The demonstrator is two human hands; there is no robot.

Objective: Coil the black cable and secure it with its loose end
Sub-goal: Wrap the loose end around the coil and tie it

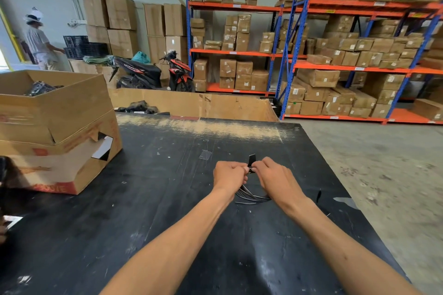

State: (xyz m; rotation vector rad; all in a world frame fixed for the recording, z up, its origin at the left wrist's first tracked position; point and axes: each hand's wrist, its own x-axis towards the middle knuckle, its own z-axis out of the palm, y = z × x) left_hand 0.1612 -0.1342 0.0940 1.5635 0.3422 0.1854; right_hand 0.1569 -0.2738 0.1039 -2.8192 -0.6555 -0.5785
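Observation:
The black cable [251, 196] is gathered into several thin loops that hang below my hands over the black table [167, 199]. My left hand [229, 176] is closed around the top of the bundle. My right hand [273, 175] pinches the same spot from the right, fingertips touching the left hand's. A short flat black end of the cable [251, 159] sticks up between the two hands. Most of the coil's upper part is hidden by my fingers.
Stacked torn cardboard boxes [57, 132] stand on the table's left side, the top one holding dark items. A long cardboard bin [191, 103] lies behind the table. Shelving with boxes [335, 60] fills the right, two scooters [153, 72] are parked behind, and a person [39, 40] stands far left.

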